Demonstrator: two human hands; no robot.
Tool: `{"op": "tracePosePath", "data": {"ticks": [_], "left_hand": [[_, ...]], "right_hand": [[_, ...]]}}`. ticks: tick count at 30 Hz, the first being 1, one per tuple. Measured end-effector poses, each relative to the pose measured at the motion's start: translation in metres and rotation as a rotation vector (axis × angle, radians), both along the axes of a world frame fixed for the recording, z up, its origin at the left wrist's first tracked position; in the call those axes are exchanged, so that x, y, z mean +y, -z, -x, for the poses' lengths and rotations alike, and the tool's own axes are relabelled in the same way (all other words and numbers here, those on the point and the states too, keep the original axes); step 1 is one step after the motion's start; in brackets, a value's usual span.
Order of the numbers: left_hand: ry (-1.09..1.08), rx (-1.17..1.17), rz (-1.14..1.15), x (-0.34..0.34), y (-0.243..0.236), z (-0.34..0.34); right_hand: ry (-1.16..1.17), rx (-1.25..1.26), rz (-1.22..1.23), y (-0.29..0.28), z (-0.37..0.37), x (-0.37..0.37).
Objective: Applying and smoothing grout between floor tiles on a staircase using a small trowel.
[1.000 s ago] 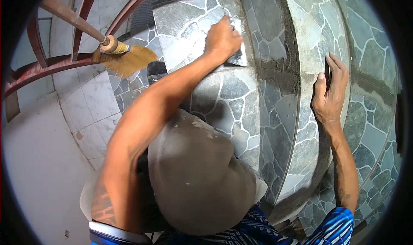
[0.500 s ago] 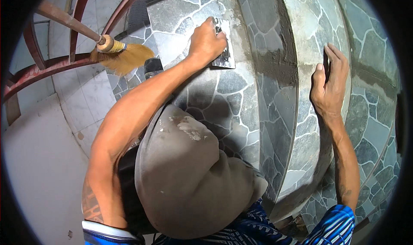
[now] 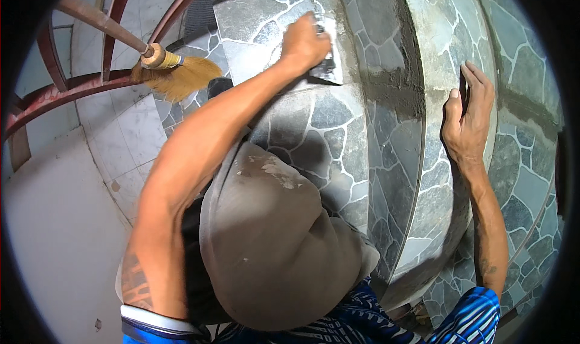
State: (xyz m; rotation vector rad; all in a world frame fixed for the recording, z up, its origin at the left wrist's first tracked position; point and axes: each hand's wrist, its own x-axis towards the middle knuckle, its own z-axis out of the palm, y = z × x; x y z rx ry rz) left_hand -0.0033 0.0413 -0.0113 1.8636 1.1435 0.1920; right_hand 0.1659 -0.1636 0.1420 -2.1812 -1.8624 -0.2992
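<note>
Gripping flat trowel (image 3: pixel 328 69) with left hand (image 3: pixel 304 43), fingers curled tight round handle, likely for steady pressure across stone-patterned tile (image 3: pixel 254 25) beneath; blade partly covered by hand, tilt too blurred to tell

Laying right hand (image 3: pixel 469 120) over pale tiled step (image 3: pixel 434 193), holding nothing, fingers together, thumb spread, probably for balance; contact under palm hidden

Straddling dark mortar band (image 3: pixel 391 96) between hands, perhaps to spare it from smearing

Farther left, finding straw broom (image 3: pixel 184 78) beside curved red railing (image 3: pixel 84 94), seemingly parked within reach
</note>
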Motion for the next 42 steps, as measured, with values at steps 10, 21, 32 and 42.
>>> {"op": "tracePosePath", "data": {"ticks": [10, 21, 32, 42], "left_hand": [[0.044, -0.152, 0.171, -0.025, -0.006, 0.015], [0.038, -0.132, 0.150, -0.047, -0.007, 0.010], [0.003, -0.160, 0.007, -0.032, 0.005, 0.006], [0.082, -0.169, -0.006, -0.033, 0.007, 0.014]], "right_hand": [[0.003, -0.033, 0.004, -0.001, -0.004, -0.003], [0.005, -0.020, 0.014, 0.000, -0.004, -0.006], [0.013, 0.012, 0.011, -0.004, -0.001, 0.000], [0.004, -0.031, 0.013, 0.000, -0.006, -0.005]]}}
